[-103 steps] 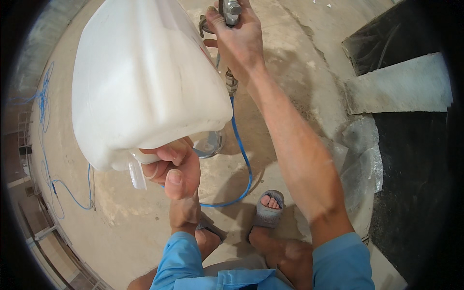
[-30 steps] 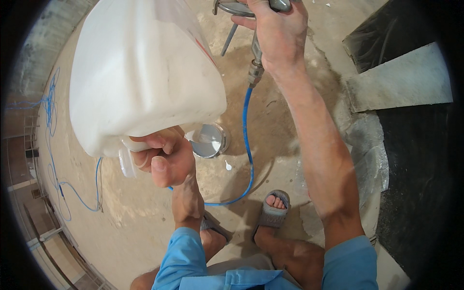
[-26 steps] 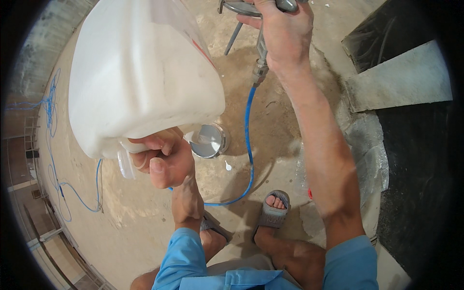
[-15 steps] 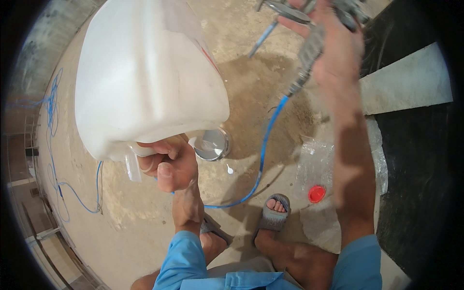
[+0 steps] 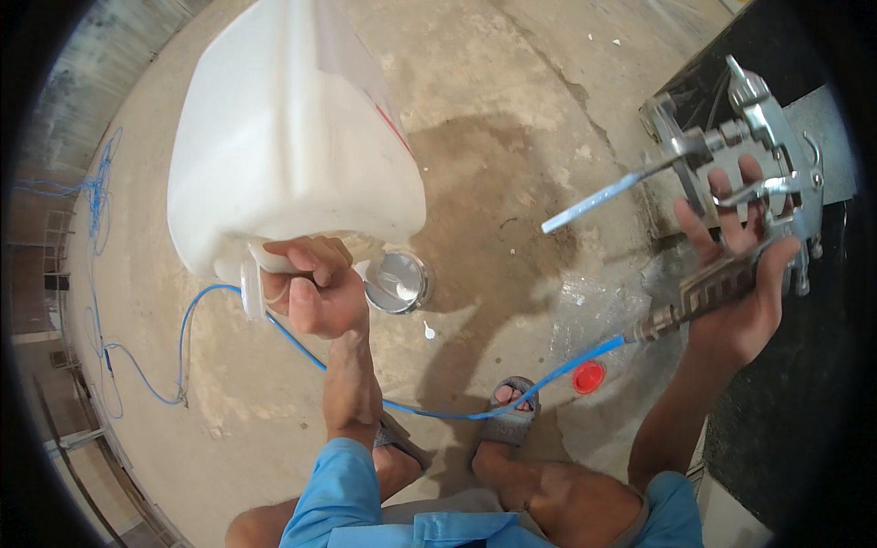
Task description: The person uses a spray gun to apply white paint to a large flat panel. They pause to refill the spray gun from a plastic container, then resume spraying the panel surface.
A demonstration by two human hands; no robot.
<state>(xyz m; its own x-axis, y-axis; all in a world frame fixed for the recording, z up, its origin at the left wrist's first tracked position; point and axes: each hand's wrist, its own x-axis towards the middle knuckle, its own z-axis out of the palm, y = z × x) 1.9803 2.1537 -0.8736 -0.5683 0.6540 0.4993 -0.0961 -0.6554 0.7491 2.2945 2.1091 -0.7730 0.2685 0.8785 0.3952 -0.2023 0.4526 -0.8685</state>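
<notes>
My left hand (image 5: 329, 292) is closed around the handle of a large white plastic jug (image 5: 288, 137), which is tilted and held up in front of me. In my right hand (image 5: 744, 315) rests a silver spray gun (image 5: 795, 187), its grip across the palm with several fingers loosely curled around it. A pale blue tube (image 5: 594, 203) sticks out from the gun toward the left. At the base of its grip a blue air hose (image 5: 585, 357) is connected. On the floor beyond my left hand stands a round metal cup (image 5: 399, 281) with whitish liquid in it.
A red cap (image 5: 588, 377) lies on clear plastic sheeting (image 5: 594, 315) near my sandalled foot (image 5: 507, 411). Beside the cup is a small white spill (image 5: 429, 331). The hose trails across the concrete floor to a blue tangle (image 5: 96, 187) at left. Black panels (image 5: 776, 365) lie at right.
My right hand has come nearer and to the right with the spray gun, now palm up. The hose has followed. The jug and my left hand have shifted only slightly.
</notes>
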